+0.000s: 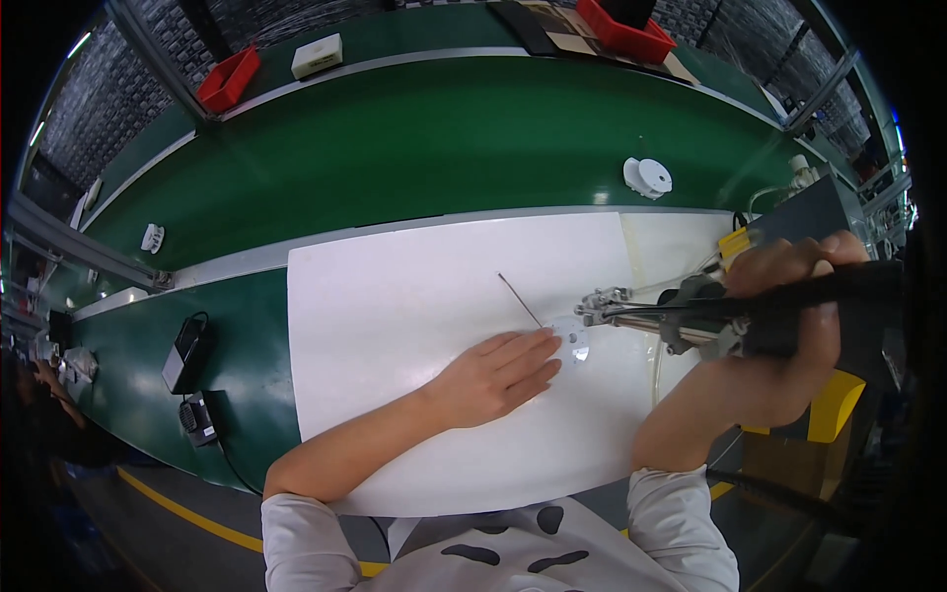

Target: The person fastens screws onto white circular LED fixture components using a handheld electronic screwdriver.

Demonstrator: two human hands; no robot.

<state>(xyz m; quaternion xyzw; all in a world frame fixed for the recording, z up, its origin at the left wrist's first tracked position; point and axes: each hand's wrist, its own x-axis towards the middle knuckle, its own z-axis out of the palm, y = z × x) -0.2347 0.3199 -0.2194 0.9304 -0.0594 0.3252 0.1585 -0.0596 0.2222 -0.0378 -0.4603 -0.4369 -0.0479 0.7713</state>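
Observation:
My left hand [503,377] lies flat on a white board [375,326], fingers stretched out to the right. Its fingertips touch the left edge of a small, pale, partly see-through disc [572,338] with a dark spot near its middle. From just above those fingers a thin metal rod [518,299] slants up and left on the board. In my right hand [779,264] is a power tool [681,314] with a long jointed metal nose and black cabling, pointing left. The nose tip stands close to the disc's upper right; whether they touch I cannot tell.
A white spool-like part [648,178] sits on the green belt [395,138] beyond the board, another [152,238] farther left. Two small black devices [187,350] with a cable lie left. Dark grey equipment [809,227] crowds the right; red bins [229,79] stand on the far shelf.

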